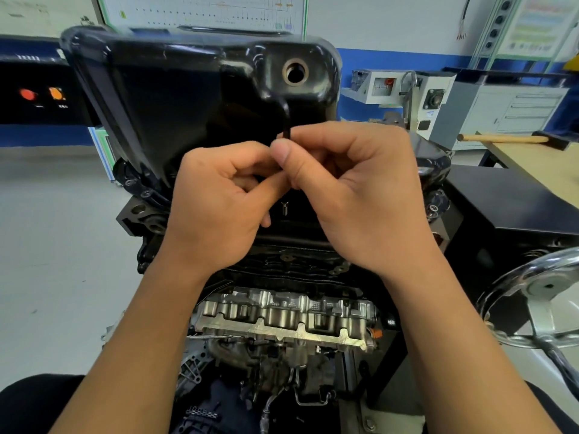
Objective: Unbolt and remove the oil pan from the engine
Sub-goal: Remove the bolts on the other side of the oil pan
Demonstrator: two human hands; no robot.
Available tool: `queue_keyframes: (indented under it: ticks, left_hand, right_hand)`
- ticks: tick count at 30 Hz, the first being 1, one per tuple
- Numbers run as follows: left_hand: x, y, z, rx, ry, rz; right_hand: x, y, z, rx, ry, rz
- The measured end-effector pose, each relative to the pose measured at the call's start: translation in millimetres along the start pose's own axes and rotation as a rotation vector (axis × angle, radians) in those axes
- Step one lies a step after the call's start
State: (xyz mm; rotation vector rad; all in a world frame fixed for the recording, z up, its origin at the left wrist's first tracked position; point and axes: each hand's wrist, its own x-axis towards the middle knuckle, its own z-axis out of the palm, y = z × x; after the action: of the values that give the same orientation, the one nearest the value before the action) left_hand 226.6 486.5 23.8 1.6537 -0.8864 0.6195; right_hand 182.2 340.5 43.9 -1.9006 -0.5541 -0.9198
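As your left grip (219,202) and right grip (354,195) meet, fingertips pinching a black hex key (285,120), the pan (175,98) sits atop the engine (282,317), just behind them. Seated crooked, the key could slip free and drop into the engine. Floor lies open left; a handwheel (532,296) and counter (532,158) crowd the right.

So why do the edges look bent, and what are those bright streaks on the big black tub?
Head view: the wide-angle lens bows the blue wall stripe near the edges; the glossy oil pan mirrors room lights as white streaks; the wall chart behind is soft; the left hand and right hand, pinching a thin black tool, look sharp.
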Motion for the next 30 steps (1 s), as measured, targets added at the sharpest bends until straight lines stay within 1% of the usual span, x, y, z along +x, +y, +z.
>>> queue_keyframes:
  ticks: [3, 5, 7, 10, 12, 17, 22, 24, 27, 28, 30]
  left_hand:
    - [0, 1, 5, 0.001, 0.08, -0.007]
    - [-1, 0, 8, 0.019, 0.111, -0.015]
    - [0, -2, 7, 0.013, 0.077, -0.017]
    - [1, -3, 0, -0.028, -0.052, 0.015]
    - [1, -4, -3, -0.019, -0.068, 0.035]
    - [1, -4, -1, 0.017, 0.042, 0.044]
    - [0, -1, 6, 0.069, 0.138, 0.055]
    - [0, -1, 6, 0.064, 0.094, 0.06]
    - [-1, -5, 3, 0.013, -0.098, 0.037]
    - [-1, -5, 2, 0.002, -0.127, 0.024]
    - [-1, -4, 2, 0.006, -0.115, 0.013]
  right_hand:
    - [-1, -1, 3, 0.042, 0.096, 0.009]
    - [-1, -2, 3, 0.038, 0.129, -0.006]
    - [0, 0, 3, 0.001, 0.121, -0.021]
    - [0, 3, -1, -0.059, 0.086, -0.023]
    - [0, 3, -2, -0.097, 0.052, -0.022]
    - [1, 4, 3, -0.106, 0.025, -0.037]
    - [1, 4, 4, 0.01, 0.166, 0.011]
    - [1, 3, 3, 0.026, 0.146, 0.017]
    - [1, 1, 1, 0.012, 0.027, 0.002]
    - [1, 1, 0, -0.001, -0.007, -0.004]
    - [2, 2, -1, -0.049, -0.028, -0.008]
